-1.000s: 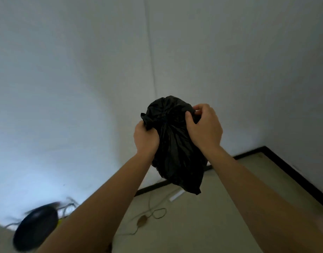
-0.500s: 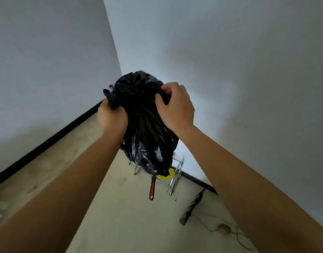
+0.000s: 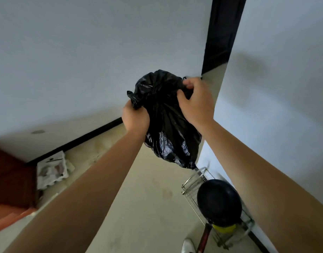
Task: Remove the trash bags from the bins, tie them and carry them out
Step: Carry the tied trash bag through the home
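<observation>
- Standing at the far left, a reddish-brown wooden cabinet (image 3: 9,179) is bordering a pale egg tray (image 3: 52,169), which is lying on the beige floor (image 3: 147,207) just beside it.
- A black baseboard (image 3: 75,141) is running along the foot of the white wall (image 3: 84,52) behind them.
- The left hand (image 3: 136,117) is clenching a twisted ear of the black trash bag (image 3: 166,125), its fingers curling round the plastic.
- The bag is hanging in the air between both hands, well above the floor. Its long axis is running from the bunched top down and slightly rightward to a tapered tip.
- The right hand (image 3: 197,103) is gripping the opposite side of the gathered top, pinching the folds.
- A dark doorway (image 3: 222,33) is showing behind that hand.
- At the lower right, a wire rack (image 3: 193,181) is standing by the wall, with a black pan (image 3: 219,201) resting on it.
</observation>
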The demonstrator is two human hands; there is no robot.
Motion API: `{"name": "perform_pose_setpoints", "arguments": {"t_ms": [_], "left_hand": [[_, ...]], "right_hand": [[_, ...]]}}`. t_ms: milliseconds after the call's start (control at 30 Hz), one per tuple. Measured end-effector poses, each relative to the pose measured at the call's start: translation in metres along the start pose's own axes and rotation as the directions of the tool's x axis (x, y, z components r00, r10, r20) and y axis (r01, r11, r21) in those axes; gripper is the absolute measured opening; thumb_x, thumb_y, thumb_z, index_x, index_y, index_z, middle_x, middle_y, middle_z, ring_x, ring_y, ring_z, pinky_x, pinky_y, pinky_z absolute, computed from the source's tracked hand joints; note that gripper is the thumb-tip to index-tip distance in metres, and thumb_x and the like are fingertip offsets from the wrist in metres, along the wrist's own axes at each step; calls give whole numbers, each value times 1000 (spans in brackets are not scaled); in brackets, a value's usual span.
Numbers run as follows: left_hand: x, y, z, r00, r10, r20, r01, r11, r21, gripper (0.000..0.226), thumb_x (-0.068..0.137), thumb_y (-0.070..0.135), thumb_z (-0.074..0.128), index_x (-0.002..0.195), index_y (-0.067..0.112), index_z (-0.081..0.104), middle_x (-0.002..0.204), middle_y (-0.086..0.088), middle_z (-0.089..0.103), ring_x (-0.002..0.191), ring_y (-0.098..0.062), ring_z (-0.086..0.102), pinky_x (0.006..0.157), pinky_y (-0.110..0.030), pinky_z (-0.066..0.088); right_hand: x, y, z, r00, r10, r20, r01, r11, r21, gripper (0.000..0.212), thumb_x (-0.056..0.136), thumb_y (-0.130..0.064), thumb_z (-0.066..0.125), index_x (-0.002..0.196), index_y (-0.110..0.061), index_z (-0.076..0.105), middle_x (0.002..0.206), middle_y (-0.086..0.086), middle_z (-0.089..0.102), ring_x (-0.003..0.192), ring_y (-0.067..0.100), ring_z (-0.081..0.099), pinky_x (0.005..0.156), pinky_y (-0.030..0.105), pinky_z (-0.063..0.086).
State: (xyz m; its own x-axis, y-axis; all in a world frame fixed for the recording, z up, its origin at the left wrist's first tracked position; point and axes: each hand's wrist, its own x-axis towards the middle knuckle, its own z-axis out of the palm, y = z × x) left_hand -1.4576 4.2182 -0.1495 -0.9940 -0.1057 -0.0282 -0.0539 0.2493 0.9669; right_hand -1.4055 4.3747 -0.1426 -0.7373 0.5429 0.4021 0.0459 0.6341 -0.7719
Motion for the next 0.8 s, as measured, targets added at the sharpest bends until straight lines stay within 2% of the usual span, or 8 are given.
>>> {"name": "perform_pose_setpoints", "arguments": {"t_ms": [133,267,333,433,633,700,800], "left_hand": [[85,23,13,998,-42,-55,39,998,-55,24,84,9,44,93,3,65,82,-12,66,74,-24,56,68,-38,44],[171,38,40,998,-45,-49,40,994,-98,24,90,9,45,81,18,65,80,-2,66,78,-23,60,72,-37,48],[218,42,59,999,-41,-17,39,993,-110,26,89,11,47,81,25,68,81,1,68,79,-21,64,76,-38,53],[299,45,93,999,-11,52,16,995,-98,23,91,13,49,87,22,70,85,4,68,83,-18,63,85,-40,54],[450,76,165,969,47,242,-25,995,-95,22,91,15,50,98,5,69,87,-2,67,87,-24,63,91,-49,54],[485,93,194,945,70,318,-36,993,-112,22,90,15,50,96,7,70,89,-2,69,87,-23,64,91,-50,54],[531,116,247,909,85,409,-26,989,-146,26,91,9,51,88,23,72,93,1,71,92,-20,68,91,-43,57]], "right_hand": [[77,-3,50,999,-22,49,20,999,29,26,91,-30,61,116,-23,59,112,-5,58,101,8,56,78,21,42],[154,10,95,999,-24,37,22,999,35,24,92,-24,60,116,-21,60,113,-3,59,100,7,54,78,19,38],[194,21,120,1000,-10,7,10,999,36,24,92,-23,60,116,-20,60,112,-2,59,97,5,53,77,19,38],[256,42,164,999,13,-40,-13,1000,18,23,93,-22,60,116,-20,60,112,-1,59,99,9,57,79,21,43],[382,62,220,976,168,-139,-172,985,-17,26,95,-19,58,121,-17,59,116,-1,57,98,5,52,82,16,37],[420,70,223,962,206,-181,-213,977,-21,27,95,-19,58,122,-17,58,118,1,58,94,1,50,80,11,36],[475,91,218,928,249,-278,-267,963,-30,30,96,-20,57,126,-17,56,115,2,58,83,0,48,72,5,33]]}}
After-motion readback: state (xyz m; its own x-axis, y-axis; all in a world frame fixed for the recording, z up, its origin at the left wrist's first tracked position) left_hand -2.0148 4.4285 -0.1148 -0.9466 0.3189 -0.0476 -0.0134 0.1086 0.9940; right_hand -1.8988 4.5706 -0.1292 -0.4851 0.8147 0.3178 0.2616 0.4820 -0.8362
